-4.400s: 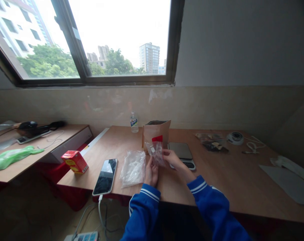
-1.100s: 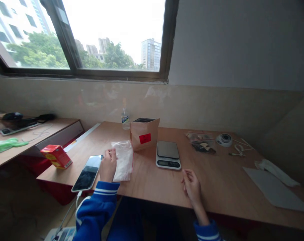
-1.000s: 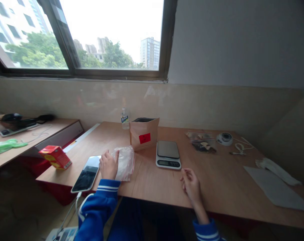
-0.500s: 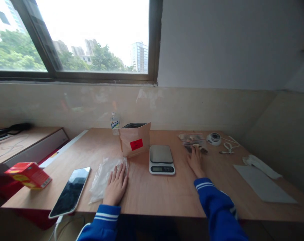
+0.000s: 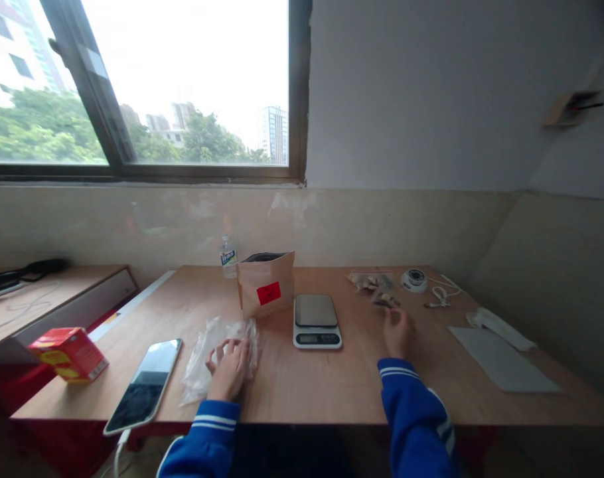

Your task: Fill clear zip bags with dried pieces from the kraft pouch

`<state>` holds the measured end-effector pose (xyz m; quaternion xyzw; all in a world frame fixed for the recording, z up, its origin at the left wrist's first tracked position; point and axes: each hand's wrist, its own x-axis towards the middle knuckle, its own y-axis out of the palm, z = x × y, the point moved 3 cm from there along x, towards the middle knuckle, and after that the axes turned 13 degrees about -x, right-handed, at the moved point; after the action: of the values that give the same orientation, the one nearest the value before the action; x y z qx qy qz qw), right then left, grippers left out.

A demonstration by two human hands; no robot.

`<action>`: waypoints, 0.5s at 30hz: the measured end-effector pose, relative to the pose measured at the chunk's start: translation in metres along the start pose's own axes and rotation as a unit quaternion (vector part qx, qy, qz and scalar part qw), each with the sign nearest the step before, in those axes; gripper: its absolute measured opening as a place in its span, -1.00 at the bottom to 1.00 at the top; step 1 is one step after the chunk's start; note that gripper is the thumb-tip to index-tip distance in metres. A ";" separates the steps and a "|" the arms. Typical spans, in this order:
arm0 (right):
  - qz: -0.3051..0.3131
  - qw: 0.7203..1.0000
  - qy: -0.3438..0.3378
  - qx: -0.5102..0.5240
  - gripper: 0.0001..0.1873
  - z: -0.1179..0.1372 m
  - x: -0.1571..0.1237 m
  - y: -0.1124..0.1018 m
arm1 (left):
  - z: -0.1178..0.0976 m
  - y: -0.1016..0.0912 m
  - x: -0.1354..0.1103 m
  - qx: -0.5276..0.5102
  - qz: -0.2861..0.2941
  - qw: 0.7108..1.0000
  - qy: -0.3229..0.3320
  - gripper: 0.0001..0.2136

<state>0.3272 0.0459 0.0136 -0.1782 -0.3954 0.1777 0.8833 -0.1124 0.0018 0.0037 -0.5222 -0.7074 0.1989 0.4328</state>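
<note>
My left hand (image 5: 228, 368) rests on a pile of clear plastic bags (image 5: 202, 358) near the table's front edge, its fingers curled into the plastic. My right hand (image 5: 396, 333) is raised a little over the table, right of a small digital scale (image 5: 316, 320). Its fingers are pinched on a small clear bag with dark contents (image 5: 384, 300). More small filled bags (image 5: 364, 281) lie just beyond it. A brown paper pouch with a red label (image 5: 265, 292) stands open behind the scale's left side.
A phone (image 5: 143, 385) lies at the front left with a cable hanging off the wooden table (image 5: 306, 392). A red box (image 5: 68, 353) sits left of it, a bottle (image 5: 227, 255) by the wall. A white round device (image 5: 414, 280), cord (image 5: 439, 297) and white sheet (image 5: 501, 358) lie at the right.
My right hand reached to the far bags and has drawn back with one small bag. My left hand went from flat to curled on the plastic pile. The view swung right.
</note>
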 end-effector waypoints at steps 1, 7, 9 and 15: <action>-0.057 0.997 0.050 0.030 -0.67 -0.005 -0.003 -0.017 | -0.003 -0.005 0.005 -0.018 -0.016 1.000 -0.003 -0.60; -0.200 0.932 0.239 0.185 -0.66 -0.009 -0.055 -0.107 | -0.075 -0.020 0.006 -0.152 -0.008 0.988 0.007 -0.64; -0.185 0.911 0.301 0.212 -0.69 0.003 -0.073 -0.121 | -0.116 -0.008 -0.009 -0.290 0.120 0.948 0.060 -0.58; 0.131 0.881 0.294 0.345 -0.64 0.073 -0.082 -0.127 | -0.177 0.025 -0.055 -0.482 0.225 0.846 0.022 -0.33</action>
<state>0.2423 -0.0901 0.0648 0.0438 -0.0038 0.3568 0.9331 0.0509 -0.0691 0.0597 -0.8144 -0.5673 -0.0867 0.0857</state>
